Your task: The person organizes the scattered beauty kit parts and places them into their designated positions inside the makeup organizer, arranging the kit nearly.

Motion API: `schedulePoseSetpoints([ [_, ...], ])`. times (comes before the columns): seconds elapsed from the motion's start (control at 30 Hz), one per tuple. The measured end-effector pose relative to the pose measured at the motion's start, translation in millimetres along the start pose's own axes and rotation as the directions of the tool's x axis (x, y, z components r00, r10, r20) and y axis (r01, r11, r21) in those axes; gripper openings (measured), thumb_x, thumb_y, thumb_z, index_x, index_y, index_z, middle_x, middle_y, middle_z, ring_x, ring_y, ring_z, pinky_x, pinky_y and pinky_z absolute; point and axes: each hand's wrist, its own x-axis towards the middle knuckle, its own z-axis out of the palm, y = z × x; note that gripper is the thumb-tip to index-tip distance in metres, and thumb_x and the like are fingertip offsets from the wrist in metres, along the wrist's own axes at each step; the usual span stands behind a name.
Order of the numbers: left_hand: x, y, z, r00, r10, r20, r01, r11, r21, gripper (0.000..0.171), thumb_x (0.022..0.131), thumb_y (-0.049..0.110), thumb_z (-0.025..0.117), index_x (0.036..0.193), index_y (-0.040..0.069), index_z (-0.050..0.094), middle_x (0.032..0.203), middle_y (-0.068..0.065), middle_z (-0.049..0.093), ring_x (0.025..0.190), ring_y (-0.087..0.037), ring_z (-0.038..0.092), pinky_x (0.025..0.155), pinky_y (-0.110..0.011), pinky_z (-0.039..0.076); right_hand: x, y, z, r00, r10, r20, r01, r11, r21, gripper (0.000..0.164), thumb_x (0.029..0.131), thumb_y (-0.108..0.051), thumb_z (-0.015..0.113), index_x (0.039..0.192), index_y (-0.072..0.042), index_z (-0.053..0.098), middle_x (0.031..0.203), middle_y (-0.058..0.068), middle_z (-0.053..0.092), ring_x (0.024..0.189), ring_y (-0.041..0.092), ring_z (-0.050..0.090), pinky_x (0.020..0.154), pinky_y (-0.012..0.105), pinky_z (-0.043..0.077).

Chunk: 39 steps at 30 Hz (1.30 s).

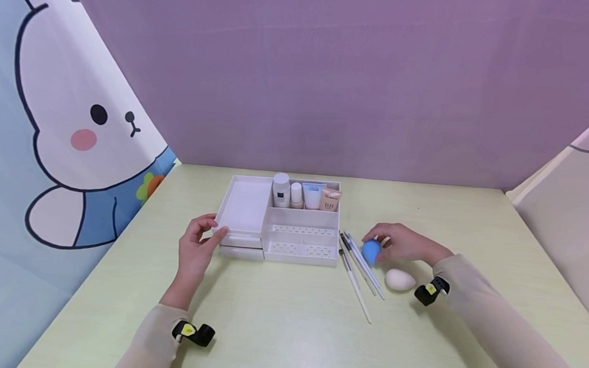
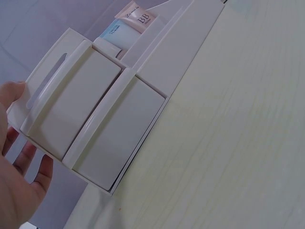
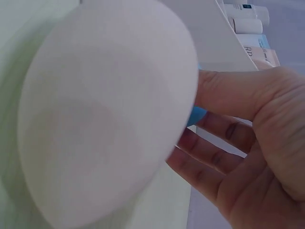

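Note:
A white desktop organizer [image 1: 302, 218] with two drawers stands on the table. My left hand [image 1: 196, 248] holds its front left corner, thumb over the top edge and fingers along the side; the left wrist view shows the drawer fronts [image 2: 121, 129] beside that hand. Over to the right, my right hand [image 1: 399, 244] pinches a blue makeup sponge [image 1: 371, 252] between thumb and fingers. Just in front of it lies a pale egg-shaped makeup sponge [image 1: 400, 280], which hides much of the blue one in the right wrist view.
Several makeup brushes [image 1: 355, 278] lie between the organizer and the blue sponge. In the organizer's back compartment stand a white bottle [image 1: 281, 191], a smaller bottle [image 1: 296, 195], a blue-and-white tube [image 1: 313, 196] and a BB cream tube [image 1: 330, 199]. A purple backdrop [image 1: 350, 97] rises behind the table.

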Motion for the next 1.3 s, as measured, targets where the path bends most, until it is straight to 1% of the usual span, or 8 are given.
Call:
schedulePoseSetpoints([
  [0.07, 0.0, -0.2, -0.2, 1.0, -0.007, 0.001, 0.007, 1.0, 0.004, 0.021, 0.089, 0.001, 0.072, 0.102, -0.006, 0.056, 0.122, -0.001, 0.059, 0.111, -0.01, 0.056, 0.078, -0.018, 0.047, -0.1, 0.3, -0.4, 1.0, 0.006, -0.02, -0.006, 1.0, -0.007, 0.041, 0.079, -0.001, 0.081, 0.117, 0.005, 0.065, 0.114, 0.015, 0.064, 0.1, 0.032, 0.061, 0.085, 0.048, 0.054],
  [0.27, -0.1, 0.3, -0.5, 1.0, -0.02, 0.013, 0.02, 1.0, 0.019, 0.023, 0.091, 0.004, 0.072, 0.104, -0.006, 0.056, 0.126, -0.004, 0.058, 0.112, -0.01, 0.055, 0.079, -0.019, 0.046, -1.3, -0.6, -3.9, 0.994, -0.015, -0.11, 0.013, 1.0, -0.017, 0.042, 0.078, -0.005, 0.083, 0.115, 0.004, 0.066, 0.108, 0.012, 0.065, 0.095, 0.029, 0.062, 0.079, 0.043, 0.056],
  [0.47, 0.4, 0.4, -1.0, 1.0, -0.027, 0.015, 0.027, 0.999, 0.017, 0.023, 0.091, 0.004, 0.072, 0.105, -0.006, 0.056, 0.127, -0.005, 0.058, 0.112, -0.01, 0.054, 0.082, -0.021, 0.046, -3.6, -5.6, -5.9, 0.988, 0.016, -0.155, -0.018, 1.0, -0.011, 0.041, 0.078, -0.007, 0.084, 0.114, 0.002, 0.066, 0.105, 0.01, 0.064, 0.093, 0.027, 0.062, 0.078, 0.038, 0.055],
  [0.57, 0.2, 0.7, -0.9, 0.999, -0.031, 0.011, 0.03, 0.999, 0.019, 0.023, 0.091, 0.004, 0.072, 0.104, -0.005, 0.056, 0.126, -0.004, 0.058, 0.112, -0.01, 0.054, 0.083, -0.023, 0.046, -4.7, -8.4, -5.7, 0.983, 0.023, -0.183, -0.025, 1.0, -0.009, 0.042, 0.078, -0.009, 0.085, 0.114, 0.003, 0.066, 0.103, 0.009, 0.064, 0.09, 0.026, 0.061, 0.077, 0.037, 0.055],
  [0.7, -0.5, 1.9, -0.1, 1.0, -0.025, 0.002, 0.025, 1.0, 0.018, 0.024, 0.091, 0.004, 0.072, 0.103, -0.006, 0.055, 0.126, -0.005, 0.058, 0.111, -0.01, 0.055, 0.082, -0.022, 0.046, -4.8, -10.8, -4.0, 0.97, 0.044, -0.238, -0.047, 0.999, -0.007, 0.041, 0.079, -0.012, 0.085, 0.112, 0.002, 0.067, 0.101, 0.008, 0.065, 0.086, 0.022, 0.06, 0.076, 0.035, 0.055],
  [0.93, -1.1, 3.8, 1.1, 0.999, -0.033, -0.002, 0.033, 0.999, 0.016, 0.024, 0.091, 0.005, 0.072, 0.103, -0.006, 0.055, 0.126, -0.006, 0.058, 0.109, -0.01, 0.055, 0.08, -0.019, 0.046, -1.7, -18.6, -2.2, 0.942, 0.119, -0.314, -0.134, 0.991, -0.027, 0.04, 0.08, -0.022, 0.084, 0.111, -0.003, 0.068, 0.098, 0.005, 0.066, 0.083, 0.019, 0.059, 0.074, 0.032, 0.053],
  [1.2, -1.3, 2.2, 1.3, 1.0, -0.027, -0.008, 0.027, 1.0, 0.007, 0.022, 0.09, 0.003, 0.072, 0.103, -0.006, 0.056, 0.125, -0.005, 0.059, 0.109, -0.01, 0.056, 0.079, -0.017, 0.047, 5.5, -25.1, 4.4, 0.926, 0.136, -0.353, -0.149, 0.989, -0.012, 0.039, 0.081, -0.025, 0.084, 0.11, -0.004, 0.069, 0.093, 0.005, 0.066, 0.079, 0.02, 0.058, 0.066, 0.033, 0.05],
  [1.3, -0.8, 1.8, 1.1, 1.0, -0.019, -0.009, 0.019, 1.0, 0.002, 0.023, 0.09, 0.002, 0.072, 0.103, -0.007, 0.056, 0.124, -0.005, 0.059, 0.109, -0.01, 0.056, 0.079, -0.018, 0.047, 8.4, -27.6, 7.2, 0.917, 0.142, -0.372, -0.152, 0.988, 0.003, 0.038, 0.081, -0.025, 0.084, 0.108, -0.004, 0.069, 0.09, 0.004, 0.066, 0.078, 0.02, 0.056, 0.066, 0.033, 0.049],
])
